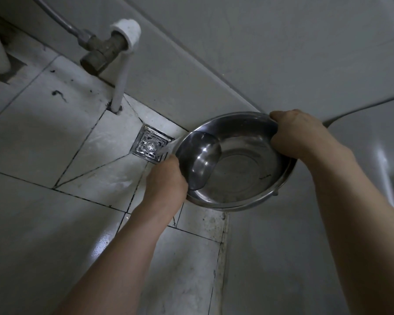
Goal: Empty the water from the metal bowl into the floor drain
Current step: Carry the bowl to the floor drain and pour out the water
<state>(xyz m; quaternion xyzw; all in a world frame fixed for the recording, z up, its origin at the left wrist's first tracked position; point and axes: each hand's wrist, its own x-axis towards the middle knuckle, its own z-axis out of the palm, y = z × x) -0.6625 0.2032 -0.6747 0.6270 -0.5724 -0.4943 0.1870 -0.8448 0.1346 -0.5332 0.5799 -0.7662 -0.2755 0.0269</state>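
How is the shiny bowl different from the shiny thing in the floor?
The metal bowl is round; the floor drain is square. The bowl is smooth inside, while the drain has a patterned grate. The bowl is held tilted in the air by the left hand and right hand; the drain lies flat in the tiles. Both are shiny metal, and water touches both.

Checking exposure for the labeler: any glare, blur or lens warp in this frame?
Head view: dim overall; glare on the wet floor tile, floor drain and inside the metal bowl; pouring water smeared; wide-angle bends the wall edge; both hands sharp.
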